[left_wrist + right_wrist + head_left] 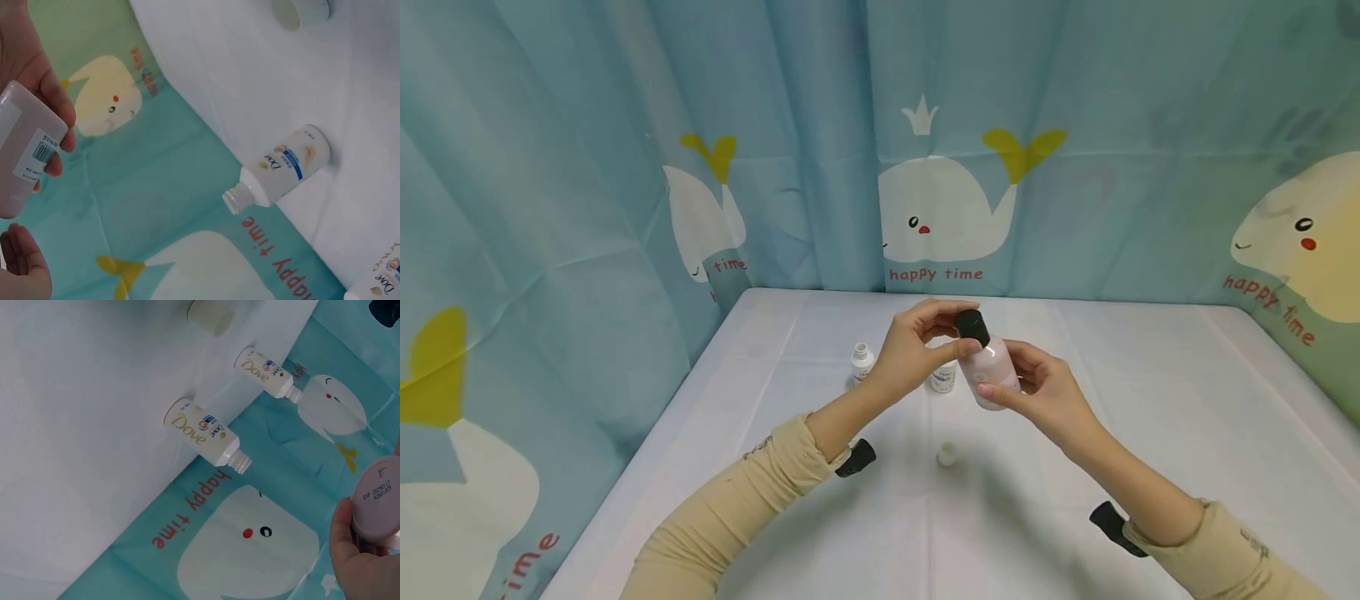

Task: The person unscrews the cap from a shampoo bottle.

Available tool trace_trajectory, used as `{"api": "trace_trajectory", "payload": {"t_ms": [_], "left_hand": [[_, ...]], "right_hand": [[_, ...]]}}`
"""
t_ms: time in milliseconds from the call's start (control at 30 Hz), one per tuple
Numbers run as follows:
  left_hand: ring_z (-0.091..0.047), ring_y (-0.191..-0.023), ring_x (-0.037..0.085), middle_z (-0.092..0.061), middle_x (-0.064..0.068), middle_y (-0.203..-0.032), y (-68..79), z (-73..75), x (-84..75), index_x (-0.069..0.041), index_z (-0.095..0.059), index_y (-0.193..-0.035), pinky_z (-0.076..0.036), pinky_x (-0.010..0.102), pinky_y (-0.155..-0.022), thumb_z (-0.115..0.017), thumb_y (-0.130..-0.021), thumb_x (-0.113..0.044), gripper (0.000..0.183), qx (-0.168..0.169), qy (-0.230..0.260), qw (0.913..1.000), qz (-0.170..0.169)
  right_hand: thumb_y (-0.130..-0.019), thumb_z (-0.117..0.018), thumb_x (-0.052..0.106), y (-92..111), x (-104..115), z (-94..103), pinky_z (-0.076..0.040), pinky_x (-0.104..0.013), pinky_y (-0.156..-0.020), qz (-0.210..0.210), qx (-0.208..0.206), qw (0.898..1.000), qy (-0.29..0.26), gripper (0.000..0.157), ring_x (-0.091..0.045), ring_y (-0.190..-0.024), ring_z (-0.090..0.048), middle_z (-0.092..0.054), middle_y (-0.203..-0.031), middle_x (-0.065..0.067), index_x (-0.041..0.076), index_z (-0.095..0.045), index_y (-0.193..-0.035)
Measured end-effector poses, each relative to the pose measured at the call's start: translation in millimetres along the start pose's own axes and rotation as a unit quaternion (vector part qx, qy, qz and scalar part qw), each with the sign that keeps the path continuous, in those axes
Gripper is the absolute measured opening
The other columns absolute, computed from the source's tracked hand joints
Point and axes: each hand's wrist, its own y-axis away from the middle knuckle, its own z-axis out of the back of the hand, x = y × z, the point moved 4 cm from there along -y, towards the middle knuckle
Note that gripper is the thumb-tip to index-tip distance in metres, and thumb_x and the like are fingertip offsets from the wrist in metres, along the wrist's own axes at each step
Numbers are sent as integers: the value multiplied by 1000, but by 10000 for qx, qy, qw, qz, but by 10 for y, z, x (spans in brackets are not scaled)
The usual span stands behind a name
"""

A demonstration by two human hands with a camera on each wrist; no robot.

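A pink bottle [989, 375] with a black cap [973, 327] is held up above the table, tilted with its cap toward the upper left. My right hand [1051, 392] grips the bottle's body, thumb across the front. With thumb and fingers, my left hand [917, 346] pinches the black cap. In the left wrist view a barcode label shows on the pink bottle [28, 150]; the right wrist view shows its printed base [378, 500]. Behind the hands stand two white Dove bottles without caps, one at the left [862, 363] and one partly covered [943, 378].
A small white cap [947, 454] lies on the white-covered table [1045, 533] in front of the hands. Blue curtains [820, 100] with whale prints hang behind and to the left. Black wrist straps [856, 458] show at both sleeves.
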Motion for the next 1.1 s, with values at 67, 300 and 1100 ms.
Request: {"api": "trace_trajectory", "payload": {"t_ms": [67,300,1100], "left_hand": [[-62,-96,21,-60,22,-116,-10,-4,-1,4,-57,-123,-52,25,-91,-69,-80,4,45,45,42,9999,86],[-53,-124,30,-50,22,-136,6,-51,-11,-1,-41,-140,-46,27,-102,-62,-89,-23,59,929,711,9931,41],[-29,-141,29,-29,25,-149,101,110,-64,13,-31,-139,-33,33,-113,-40,-97,5,43,1653,497,9830,-624]], "right_hand": [[-85,-69,10,-7,12,5,-53,-16,-76,-12,6,10000,22,48,0,-90,-59,-61,-120,-22,-2,-51,-128],[-85,-69,11,11,15,9,-53,-16,-76,-54,8,10000,39,50,1,-90,-59,-60,-121,-23,-3,-50,-129],[-83,-71,10,-15,34,-17,-53,-18,-78,67,103,9998,151,49,-1,-89,-60,-63,-116,-20,-2,-53,-126]]}}
